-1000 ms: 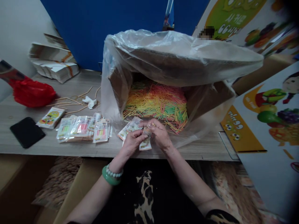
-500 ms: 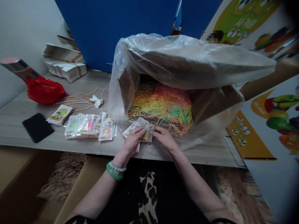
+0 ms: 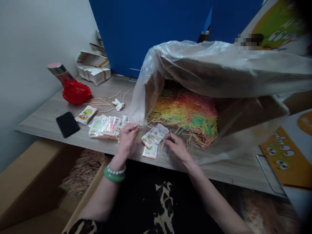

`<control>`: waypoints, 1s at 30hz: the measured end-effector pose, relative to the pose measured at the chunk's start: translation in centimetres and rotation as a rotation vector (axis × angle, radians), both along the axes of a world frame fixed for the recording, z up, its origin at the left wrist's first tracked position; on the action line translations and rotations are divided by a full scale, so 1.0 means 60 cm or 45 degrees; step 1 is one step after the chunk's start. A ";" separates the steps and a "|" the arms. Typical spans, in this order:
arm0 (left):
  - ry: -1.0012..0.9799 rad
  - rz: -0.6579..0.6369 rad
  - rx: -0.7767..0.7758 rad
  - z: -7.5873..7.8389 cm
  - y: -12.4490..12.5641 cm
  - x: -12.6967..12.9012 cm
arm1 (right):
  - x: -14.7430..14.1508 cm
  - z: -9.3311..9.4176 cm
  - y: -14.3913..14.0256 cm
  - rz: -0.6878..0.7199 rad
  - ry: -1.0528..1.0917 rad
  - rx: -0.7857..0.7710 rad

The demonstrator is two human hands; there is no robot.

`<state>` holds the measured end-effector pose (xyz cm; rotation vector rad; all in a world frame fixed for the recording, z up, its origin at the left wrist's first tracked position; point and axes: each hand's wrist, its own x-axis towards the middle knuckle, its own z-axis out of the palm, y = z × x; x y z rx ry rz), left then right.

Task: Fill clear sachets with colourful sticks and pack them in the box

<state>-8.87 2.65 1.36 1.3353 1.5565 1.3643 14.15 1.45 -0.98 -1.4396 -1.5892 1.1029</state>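
Head view, looking down at a wooden table (image 3: 48, 122). Left hand (image 3: 127, 138) near the front edge, fingers curled at the right end of a row of filled packets (image 3: 107, 126); seems to pinch a thin stick, though how firmly cannot be told. Right hand (image 3: 175, 146) also near the front edge, fingers bent and fingertips down beside a small fan of empty packets (image 3: 154, 136); whether anything is pinched there cannot be told. One loose packet (image 3: 150, 151) flat at the very front edge, between the two hands.

Long axes: fanned packets running from front-left to back-right, open ends apparently toward the cardboard box (image 3: 226, 107); filled row overlapped along the front edge, left to right. Coloured sticks (image 3: 187, 113) spilling from the tipped box, lying in all directions.

Judged risks: packet at the front edge easily knocked off by a wrist; loose sticks rolling under the plastic liner (image 3: 195, 65) or over the edge; filled row pushed out of order by the left hand.

Further left: black phone (image 3: 67, 124), red bag (image 3: 76, 92), metal flask (image 3: 58, 71), stacked folded cartons (image 3: 94, 66) at the back left corner.
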 end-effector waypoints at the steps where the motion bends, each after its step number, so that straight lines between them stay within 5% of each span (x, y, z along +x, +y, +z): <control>1: 0.280 0.127 0.001 -0.007 0.011 -0.017 | -0.001 -0.004 0.002 -0.054 -0.122 0.027; 5: 1.204 0.331 -0.177 -0.037 0.046 -0.052 | -0.008 -0.005 0.007 -0.164 -0.586 0.042; 8: 1.423 0.409 -0.152 -0.038 0.047 -0.049 | -0.023 0.007 0.011 -0.211 -0.843 -0.025; 11: 1.409 0.443 -0.089 -0.027 0.030 -0.026 | -0.040 0.014 0.014 -0.190 -0.995 0.047; 17: 1.228 -0.162 -0.069 -0.038 -0.005 0.054 | -0.051 -0.009 0.007 0.127 -1.052 0.239; 21: 1.172 -0.244 -0.078 -0.043 -0.008 0.080 | -0.042 -0.017 0.005 0.206 -1.126 0.216; 30: 1.027 -0.349 -0.305 -0.043 0.005 0.077 | -0.047 -0.025 0.016 0.072 -1.158 0.230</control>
